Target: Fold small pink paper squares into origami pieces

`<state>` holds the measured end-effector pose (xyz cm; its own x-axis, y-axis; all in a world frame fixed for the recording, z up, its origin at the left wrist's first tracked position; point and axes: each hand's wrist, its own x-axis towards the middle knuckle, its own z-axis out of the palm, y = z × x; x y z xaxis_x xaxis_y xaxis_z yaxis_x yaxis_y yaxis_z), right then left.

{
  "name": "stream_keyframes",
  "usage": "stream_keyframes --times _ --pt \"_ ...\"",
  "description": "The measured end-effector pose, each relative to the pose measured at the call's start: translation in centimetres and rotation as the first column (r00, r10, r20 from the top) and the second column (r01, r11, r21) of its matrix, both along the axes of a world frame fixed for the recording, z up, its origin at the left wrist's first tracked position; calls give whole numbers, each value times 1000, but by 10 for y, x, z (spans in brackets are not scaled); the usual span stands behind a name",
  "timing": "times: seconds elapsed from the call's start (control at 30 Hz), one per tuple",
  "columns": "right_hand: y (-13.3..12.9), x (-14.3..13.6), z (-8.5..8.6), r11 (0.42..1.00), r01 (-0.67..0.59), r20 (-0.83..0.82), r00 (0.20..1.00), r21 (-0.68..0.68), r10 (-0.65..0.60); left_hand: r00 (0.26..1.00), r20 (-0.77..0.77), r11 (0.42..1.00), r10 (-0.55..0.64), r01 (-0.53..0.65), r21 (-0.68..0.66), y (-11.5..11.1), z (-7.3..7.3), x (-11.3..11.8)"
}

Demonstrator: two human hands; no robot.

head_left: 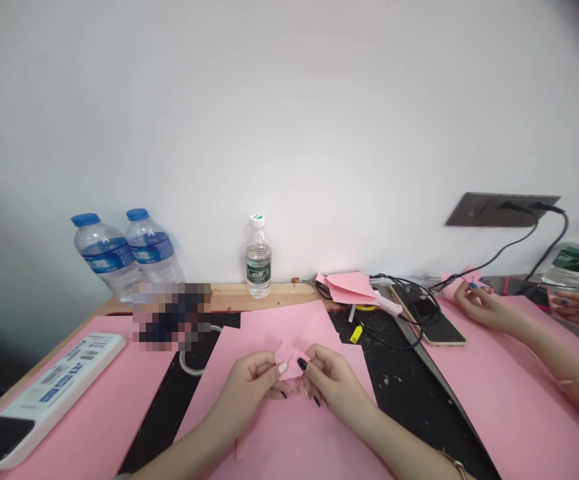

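Pink folded paper [288, 349] lay between our two hands, low in the centre of the frame. Our left hand [254, 380] pinched its left side and our right hand [332, 381] its right, thumbs on the near face. Larger pink sheets [289, 427] spread beneath; a green-labelled water bottle [258, 260] stood beyond, against the wall [289, 120], at mid-frame.

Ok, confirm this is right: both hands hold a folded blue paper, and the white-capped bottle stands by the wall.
Wrong colour: the head view shows the folded paper is pink. The left hand and right hand do hold it, and the white-capped bottle stands by the wall.
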<state>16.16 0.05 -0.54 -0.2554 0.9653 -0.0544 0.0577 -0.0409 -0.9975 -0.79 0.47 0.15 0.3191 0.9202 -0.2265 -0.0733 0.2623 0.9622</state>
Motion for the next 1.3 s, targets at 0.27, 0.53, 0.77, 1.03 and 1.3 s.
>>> stream_keyframes --times 0.27,0.53,0.77,1.03,1.3 --pt "0 0 1 1000 -3 -11 1000 -4 3 1000 29 1000 -12 12 -11 0 0 0" --pt "0 0 2 1000 5 -33 999 7 -5 998 62 1000 -6 7 -12 1 -3 1" --pt "0 1 -1 1000 11 -42 999 11 -11 999 53 1000 -9 9 -3 1 -4 1" --pt "1 2 -10 1000 17 -53 998 14 -17 997 56 999 46 -46 -2 0 -5 1" --pt "1 5 -7 1000 20 -90 996 18 -18 993 74 994 94 -98 45 3 -7 -3"
